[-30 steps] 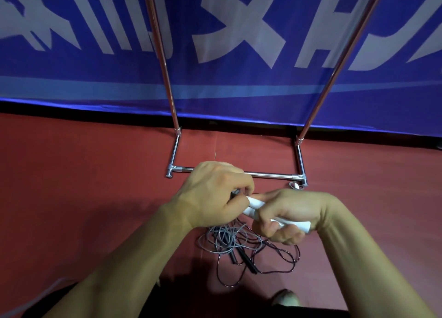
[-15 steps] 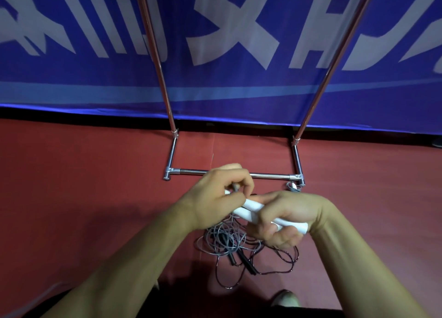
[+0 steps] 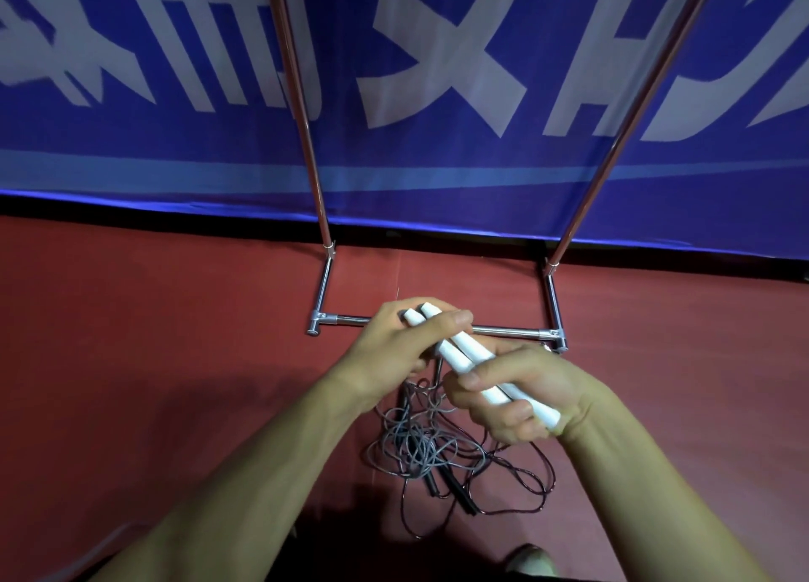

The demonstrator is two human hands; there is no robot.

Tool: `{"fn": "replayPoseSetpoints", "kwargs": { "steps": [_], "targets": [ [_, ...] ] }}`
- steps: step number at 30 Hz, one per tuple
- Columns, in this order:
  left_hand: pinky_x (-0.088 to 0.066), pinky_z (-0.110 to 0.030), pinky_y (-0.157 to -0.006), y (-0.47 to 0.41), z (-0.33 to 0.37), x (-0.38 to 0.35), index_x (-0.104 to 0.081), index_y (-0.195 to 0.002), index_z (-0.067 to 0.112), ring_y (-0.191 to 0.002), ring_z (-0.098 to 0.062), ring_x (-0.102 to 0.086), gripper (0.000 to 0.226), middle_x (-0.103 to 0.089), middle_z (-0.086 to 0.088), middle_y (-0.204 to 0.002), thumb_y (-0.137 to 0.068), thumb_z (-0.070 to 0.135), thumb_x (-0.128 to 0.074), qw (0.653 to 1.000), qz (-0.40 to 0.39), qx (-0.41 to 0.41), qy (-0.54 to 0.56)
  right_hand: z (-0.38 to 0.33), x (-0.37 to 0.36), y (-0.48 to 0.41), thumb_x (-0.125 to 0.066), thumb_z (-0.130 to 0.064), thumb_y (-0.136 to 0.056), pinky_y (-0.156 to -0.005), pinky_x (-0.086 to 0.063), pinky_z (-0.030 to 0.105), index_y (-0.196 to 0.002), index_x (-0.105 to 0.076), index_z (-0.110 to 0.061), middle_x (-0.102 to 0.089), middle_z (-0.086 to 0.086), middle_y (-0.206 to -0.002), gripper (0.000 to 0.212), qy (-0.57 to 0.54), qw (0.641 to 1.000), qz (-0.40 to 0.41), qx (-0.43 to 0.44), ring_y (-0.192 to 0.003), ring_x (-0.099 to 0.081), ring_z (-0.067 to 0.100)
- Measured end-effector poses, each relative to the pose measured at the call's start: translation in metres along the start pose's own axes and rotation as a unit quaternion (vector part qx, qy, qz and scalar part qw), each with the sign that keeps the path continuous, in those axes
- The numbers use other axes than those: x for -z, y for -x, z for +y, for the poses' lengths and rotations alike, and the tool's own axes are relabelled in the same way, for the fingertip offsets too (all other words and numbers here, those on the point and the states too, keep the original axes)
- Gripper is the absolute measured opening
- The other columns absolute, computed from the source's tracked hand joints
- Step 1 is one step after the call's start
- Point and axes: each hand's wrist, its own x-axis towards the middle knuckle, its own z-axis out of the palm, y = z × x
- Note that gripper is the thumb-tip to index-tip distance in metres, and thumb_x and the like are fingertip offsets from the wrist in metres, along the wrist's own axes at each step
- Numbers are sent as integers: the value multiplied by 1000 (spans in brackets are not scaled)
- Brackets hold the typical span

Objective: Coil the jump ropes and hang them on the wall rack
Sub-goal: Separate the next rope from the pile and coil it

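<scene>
While the two white handles (image 3: 467,355) lie paired, the left hand (image 3: 389,349) grips their far ends and the right hand (image 3: 525,395) their near ends, above tangled cords (image 3: 420,446) on the floor (image 3: 175,341), near the rack (image 3: 508,330). Step assessed: gathering handles. The next move calls for winding the cord into even loops.

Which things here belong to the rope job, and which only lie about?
For the job: white jump rope handles, gripped by left hand and right hand; tangled ropes; metal rack.
Lying about: blue banner; shoe.
</scene>
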Motion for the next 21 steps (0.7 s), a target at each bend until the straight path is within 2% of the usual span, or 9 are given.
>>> {"fn": "replayPoseSetpoints", "kwargs": {
  "steps": [2, 3, 5, 9, 11, 13, 15, 18, 21],
  "targets": [
    [-27, -13, -42, -3, 4, 2, -69, -80, 11, -44, -2, -34, 16, -42, 7, -54, -91, 23, -69, 999, 28, 8, -14, 1, 0, -5, -86, -10, -70, -29, -30, 13, -113, -61, -14, -58, 10, -73, 51, -40, 999, 35, 12, -35, -45, 7],
    [-27, -11, -41, -4, 4, 5, -68, -78, 9, -42, -1, -33, 17, -42, 9, -50, -94, 16, -65, 998, 54, 10, -22, 1, 1, -8, -93, -12, -61, -27, -32, 14, -108, -69, -11, -62, 12, -76, 53, -71, 995, 64, 18, -35, -48, 9],
    [-26, -12, -41, -8, 2, 12, -65, -69, 12, -40, -2, -32, 26, -40, 11, -46, -95, 15, -64, 994, 100, 4, -39, 0, 2, -12, -101, -16, -48, -24, -37, 18, -100, -76, -2, -68, 17, -82, 59, -123, 984, 128, 32, -37, -54, 13],
    [-27, -15, -44, -10, -1, 19, -65, -63, 15, -42, -4, -34, 30, -43, 10, -47, -93, 17, -67, 988, 141, -6, -62, 1, -1, -12, -83, -26, -75, -31, -41, 18, -118, -67, -4, -69, 17, -92, 51, -11, 973, 217, 80, -47, -56, 14],
    [-30, -17, -47, -13, -3, 21, -68, -66, 12, -45, -4, -36, 25, -44, 12, -47, -91, 15, -70, 984, 160, -7, -76, 1, -7, -9, -81, -22, -79, -39, -45, 21, -125, -66, -8, -69, 16, -103, 50, 62, 977, 186, 82, -61, -61, 18],
    [-34, -18, -50, -15, -4, 23, -69, -66, 12, -46, -4, -40, 22, -46, 12, -45, -88, 13, -72, 981, 171, -2, -88, 3, -12, -5, -69, -9, -88, -50, -53, 25, -129, -64, -19, -68, 14, -110, 42, 169, 970, 163, 59, -73, -65, 22],
    [-35, -18, -50, -14, -7, 23, -69, -64, 15, -44, -5, -41, 24, -47, 11, -44, -87, 13, -74, 981, 171, 11, -95, 6, -14, -6, -58, -4, -98, -53, -51, 26, -132, -58, -27, -68, 12, -100, 41, 277, 938, 204, 33, -70, -63, 20],
    [-21, -20, -39, -13, -10, 20, -68, -64, 19, -41, -9, -26, 24, -36, 6, -50, -87, 24, -75, 985, 155, 72, 3, 12, -16, -12, -59, -6, -99, -42, -35, 23, -128, -57, -29, -52, 12, -74, 38, 358, 889, 265, 110, -48, -43, 17],
    [-11, -22, -44, -15, -8, 15, -71, -67, 22, -44, -10, -20, 21, -34, -2, -62, -78, 39, -77, 980, 141, 103, 99, 14, -21, -15, -62, -2, -96, -40, -29, 21, -126, -53, -23, -49, 3, -64, 37, 323, 892, 253, 189, -41, -33, 14]
  ]
}}
